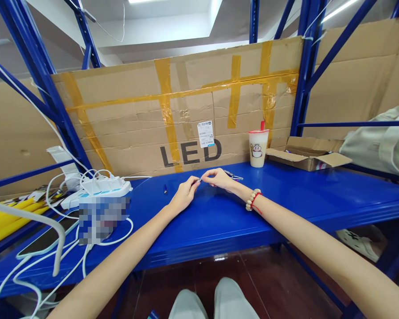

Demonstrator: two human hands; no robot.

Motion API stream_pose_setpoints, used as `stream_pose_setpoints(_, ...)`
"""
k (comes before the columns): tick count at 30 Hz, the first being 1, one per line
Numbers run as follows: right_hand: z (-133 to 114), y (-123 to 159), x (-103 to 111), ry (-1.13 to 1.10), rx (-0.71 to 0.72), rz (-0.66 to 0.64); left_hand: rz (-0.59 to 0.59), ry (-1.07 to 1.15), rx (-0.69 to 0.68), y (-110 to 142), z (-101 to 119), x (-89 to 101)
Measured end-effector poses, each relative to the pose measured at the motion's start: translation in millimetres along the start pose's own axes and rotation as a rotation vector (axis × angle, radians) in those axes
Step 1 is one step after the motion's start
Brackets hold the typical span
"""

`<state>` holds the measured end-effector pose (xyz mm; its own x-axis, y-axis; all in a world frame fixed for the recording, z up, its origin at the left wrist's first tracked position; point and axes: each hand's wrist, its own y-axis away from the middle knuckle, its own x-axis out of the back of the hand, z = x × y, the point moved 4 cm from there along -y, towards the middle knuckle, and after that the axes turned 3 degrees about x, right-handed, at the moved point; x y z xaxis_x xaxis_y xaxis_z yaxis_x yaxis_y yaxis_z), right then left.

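Observation:
Above the blue shelf top (219,217), both hands meet near the middle of the view. My left hand (185,193) is closed, pinching a small dark, shiny piece (198,180) between thumb and fingers; its kind is too small to tell. My right hand (217,178) is closed in a pinch at the right end of that piece; whatever its fingertips hold is hidden. To the left of my left hand lies a short dark-blue cylinder (165,189). Partly hidden behind my right wrist is a thin metallic item (233,176).
A lidded drink cup (257,149) and an open cardboard box (307,155) stand at the back right. On the left are a white power strip (103,189), trailing white cables and a phone (49,237). A cardboard panel (136,124) closes the back.

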<state>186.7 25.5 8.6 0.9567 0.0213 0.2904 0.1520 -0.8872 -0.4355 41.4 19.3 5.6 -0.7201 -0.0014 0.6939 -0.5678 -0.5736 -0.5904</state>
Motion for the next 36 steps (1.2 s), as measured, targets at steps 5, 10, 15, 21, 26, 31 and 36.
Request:
stream_pose_setpoints(5, -1.3, 2.0, 1.7, 0.026, 0.005, -0.066, 0.004, -0.006, 0.004, 1.6, 2.9, -0.7)
stream_pose_setpoints(10, -9.0, 6.4, 1.1, 0.061, 0.003, -0.097, 0.020, -0.025, -0.003, 2.7, 2.4, 0.4)
stream_pose_setpoints(15, -11.8, 6.2, -1.1, 0.067, 0.043, -0.125, 0.038, -0.065, 0.016, 3.2, -2.7, -0.3)
stream_pose_setpoints(21, -15.4, 7.5, -2.6, 0.060, 0.017, -0.165, 0.040, -0.149, 0.073, 3.3, -4.3, 0.2)
stream_pose_setpoints(26, -12.9, 6.7, -2.1, 0.033, 0.007, -0.173, 0.031, -0.221, 0.086, 3.1, -0.5, 1.3)
stream_pose_setpoints(31, -2.9, 4.0, -1.2, -0.001, -0.016, -0.177, 0.020, -0.286, 0.097, 2.7, 1.6, 1.0)
stream_pose_setpoints(36, 2.6, 3.5, -0.7, -0.015, -0.035, -0.146, 0.014, -0.354, 0.124, 1.6, 1.4, 1.3)
